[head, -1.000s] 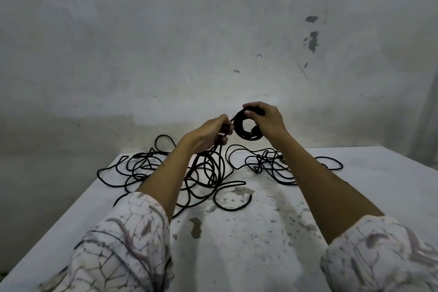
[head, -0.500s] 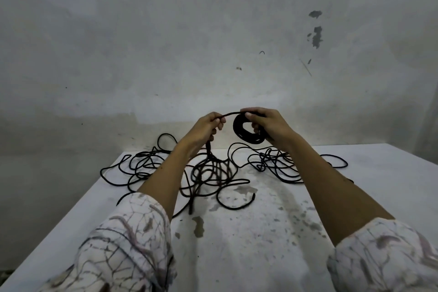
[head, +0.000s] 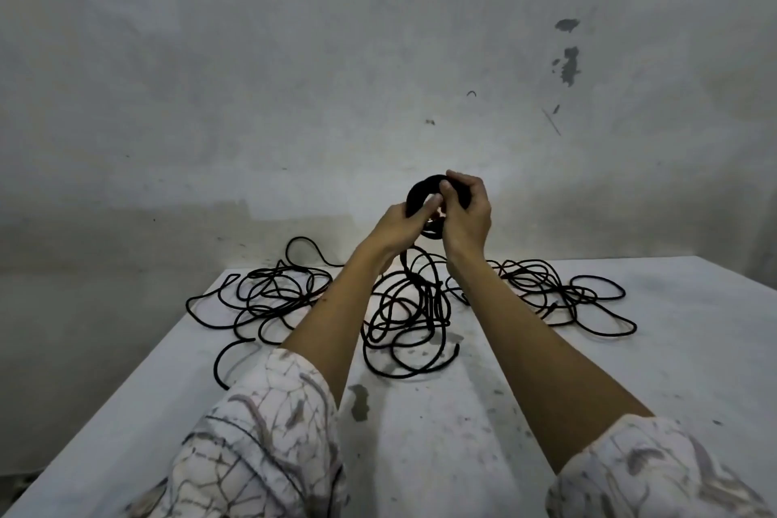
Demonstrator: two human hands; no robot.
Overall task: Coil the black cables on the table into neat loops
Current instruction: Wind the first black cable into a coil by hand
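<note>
Nearest, two patterned sleeves (head: 269, 446) are seen over a stained white table (head: 462, 454). Farther on, loose black cables (head: 403, 320) are sprawled across the tabletop. Above them, a small black coil (head: 418, 191) is gripped by the right hand (head: 466, 210) and pinched by the left hand (head: 399, 225), held close together before a grey wall (head: 294, 76).

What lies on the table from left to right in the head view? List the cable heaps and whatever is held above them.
Left cable tangle → left hand → black coil, held above the middle tangle → right hand → right cable tangle.
</note>
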